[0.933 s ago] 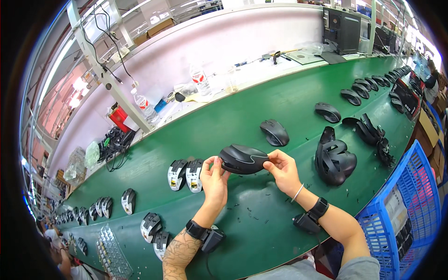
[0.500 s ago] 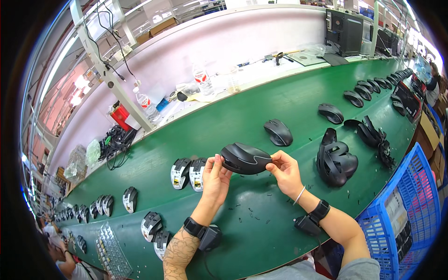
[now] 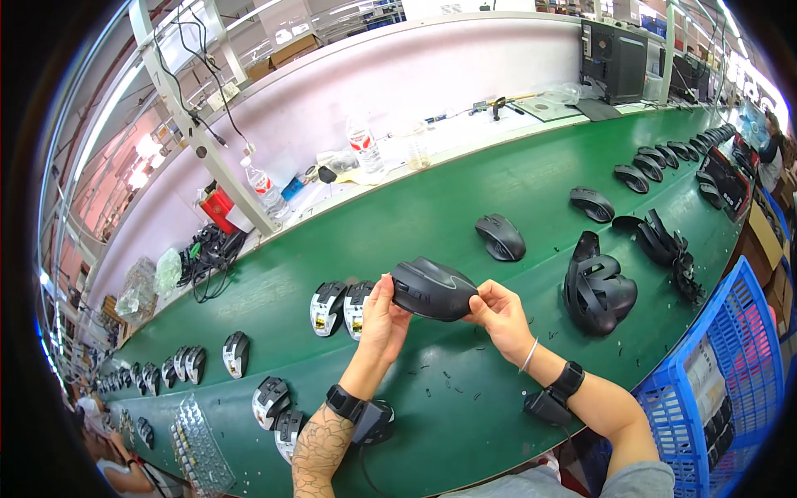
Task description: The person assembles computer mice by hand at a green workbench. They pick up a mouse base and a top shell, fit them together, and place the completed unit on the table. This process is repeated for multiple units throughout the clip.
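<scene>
Over the middle of the green bench point(image 3: 490, 415), toward its near edge: black mouse point(image 3: 433, 289), raised off the surface, tilted, top and one side showing. My left hand point(image 3: 383, 319) pinches its left end; my right hand point(image 3: 502, 319) pinches the right end, thumb and fingers close together on it. Underside hidden, plus some fingertips behind it. Left hand partly covers an opened mouse point(image 3: 354, 309); left forearm point(image 3: 320, 448) overlaps another at the near edge. Row of mice point(image 3: 149, 378) running to the far left end too small to sort.

Containers: blue basket point(image 3: 682, 383) beside the near right edge, bottom cut off, whitish sheet and dark pieces inside, hard to make out. Clear tray point(image 3: 199, 436) at the near left edge, pocket contents unclear. Clear bottles point(image 3: 264, 189) stand on the ledge point(image 3: 469, 135) behind the far edge.

Surface: black scraps point(image 3: 448, 384) scattered, black shells point(image 3: 599, 290) heaped toward the right. Pale wall point(image 3: 465, 66) behind, dark computer case point(image 3: 614, 62) toward the ledge's right end.
</scene>
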`<state>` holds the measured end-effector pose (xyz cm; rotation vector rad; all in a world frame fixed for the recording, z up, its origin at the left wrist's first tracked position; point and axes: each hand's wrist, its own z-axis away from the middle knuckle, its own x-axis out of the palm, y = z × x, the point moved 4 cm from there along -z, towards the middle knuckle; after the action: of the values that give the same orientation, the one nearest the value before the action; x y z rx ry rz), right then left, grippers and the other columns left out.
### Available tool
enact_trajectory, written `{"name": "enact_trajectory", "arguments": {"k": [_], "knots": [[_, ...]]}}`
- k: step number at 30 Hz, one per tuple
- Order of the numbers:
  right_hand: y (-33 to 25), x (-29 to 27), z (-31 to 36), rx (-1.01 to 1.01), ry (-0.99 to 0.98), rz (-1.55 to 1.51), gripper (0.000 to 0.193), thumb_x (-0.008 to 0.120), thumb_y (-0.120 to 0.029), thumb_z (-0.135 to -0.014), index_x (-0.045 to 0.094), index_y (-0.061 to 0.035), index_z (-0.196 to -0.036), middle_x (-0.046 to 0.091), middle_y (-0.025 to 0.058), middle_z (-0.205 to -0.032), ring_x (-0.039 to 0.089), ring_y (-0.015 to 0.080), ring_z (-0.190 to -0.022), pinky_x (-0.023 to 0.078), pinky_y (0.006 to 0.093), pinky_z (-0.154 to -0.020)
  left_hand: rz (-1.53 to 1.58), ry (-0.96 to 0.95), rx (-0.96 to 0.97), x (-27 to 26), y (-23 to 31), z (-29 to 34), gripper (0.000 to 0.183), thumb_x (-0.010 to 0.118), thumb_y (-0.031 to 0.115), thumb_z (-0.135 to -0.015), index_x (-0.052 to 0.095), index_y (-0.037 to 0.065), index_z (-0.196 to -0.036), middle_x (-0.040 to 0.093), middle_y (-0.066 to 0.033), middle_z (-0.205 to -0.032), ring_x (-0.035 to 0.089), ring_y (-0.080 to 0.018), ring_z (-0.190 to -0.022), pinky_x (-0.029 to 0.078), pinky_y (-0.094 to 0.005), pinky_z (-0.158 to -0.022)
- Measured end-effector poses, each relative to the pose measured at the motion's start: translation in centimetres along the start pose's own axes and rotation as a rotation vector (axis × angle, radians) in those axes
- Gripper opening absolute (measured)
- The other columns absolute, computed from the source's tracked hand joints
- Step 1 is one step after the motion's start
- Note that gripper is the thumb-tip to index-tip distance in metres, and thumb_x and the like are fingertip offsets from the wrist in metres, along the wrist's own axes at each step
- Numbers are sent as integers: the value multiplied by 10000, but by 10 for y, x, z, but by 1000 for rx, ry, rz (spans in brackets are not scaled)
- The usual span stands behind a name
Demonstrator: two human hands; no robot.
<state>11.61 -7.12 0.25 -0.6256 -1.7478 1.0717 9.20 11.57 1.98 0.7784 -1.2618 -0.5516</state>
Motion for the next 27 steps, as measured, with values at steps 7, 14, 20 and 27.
{"name": "enact_trajectory", "arguments": {"k": [7, 14, 20, 27], "knots": [[-3, -9, -4, 212, 28, -48, 269, 565, -292, -939, 571, -29, -882, 660, 75, -894, 655, 155, -814, 543, 308, -756, -333, 41, 14, 7, 1, 10, 397, 470, 416, -962, 595, 49, -1047, 647, -48, -1006, 608, -133, -902, 471, -288, -768], [-9, -9, -7, 100, 40, 193, 362, 670, -286, -864, 586, -1, -1071, 621, 122, -1096, 629, 181, -950, 528, 328, -796, -514, 184, 33, -4, -2, 7, 402, 480, 405, -956, 638, 35, -952, 663, -36, -851, 621, -127, -751, 478, -274, -647], [-30, 1, -5, -163, -185, 689, 678, 817, -285, -702, 541, 25, -1238, 618, 165, -1133, 616, 200, -998, 500, 316, -829, -579, 169, 34, 4, -5, 11, 493, 426, 438, -971, 650, 29, -810, 625, -39, -671, 519, -96, -470, 412, -223, -448], [-11, -7, -10, 231, -109, 297, 605, 782, -264, -755, 550, 94, -1184, 664, 156, -1014, 624, 173, -937, 485, 288, -828, -514, 182, -28, -7, -9, 8, 582, 267, 545, -970, 576, 86, -790, 473, 8, -596, 428, -94, -510, 370, -242, -514]]}}
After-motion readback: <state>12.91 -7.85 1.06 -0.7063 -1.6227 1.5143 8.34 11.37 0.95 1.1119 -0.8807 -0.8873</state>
